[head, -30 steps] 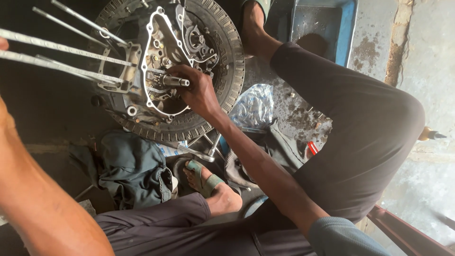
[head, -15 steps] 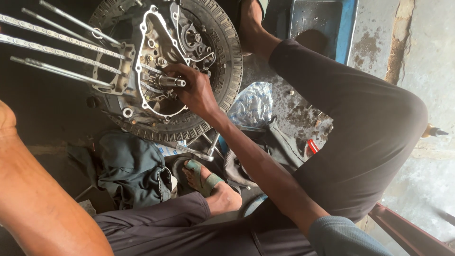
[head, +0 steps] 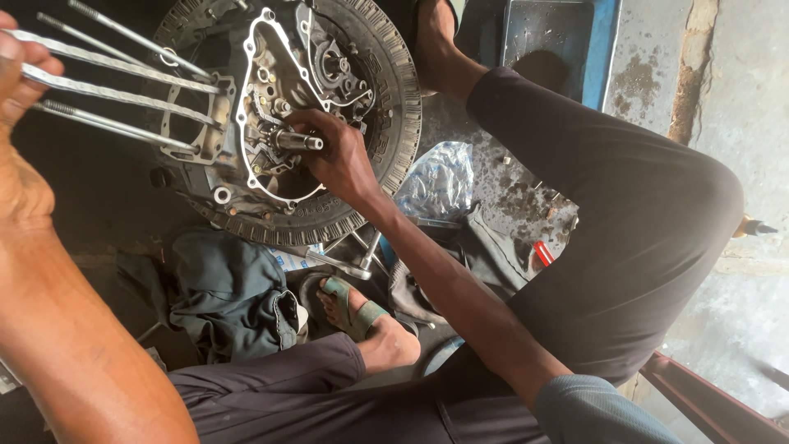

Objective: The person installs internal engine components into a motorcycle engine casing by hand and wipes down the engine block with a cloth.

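Note:
An open engine crankcase (head: 271, 107) with a white gasket outline lies on a black tyre (head: 394, 99). Long metal studs (head: 123, 90) stick out of it to the left. My left hand (head: 20, 90) at the top left edge curls around the ends of those studs. My right hand (head: 341, 160) reaches in from the lower right, and its fingers grip the steel shaft (head: 300, 141) that stands out of the middle of the case. Gears and bolts show inside the case above the hand.
A blue metal tray (head: 559, 41) lies beyond the tyre. A crumpled clear plastic bag (head: 440, 181), spanners (head: 353, 259) and a dark cloth (head: 226, 296) lie by my sandalled foot (head: 357, 316). My bent knee (head: 657, 214) fills the right side. A red-handled tool (head: 542, 253) lies by my leg.
My left hand has come into view at the stud ends. The right hand stays on the shaft, shifting only slightly.

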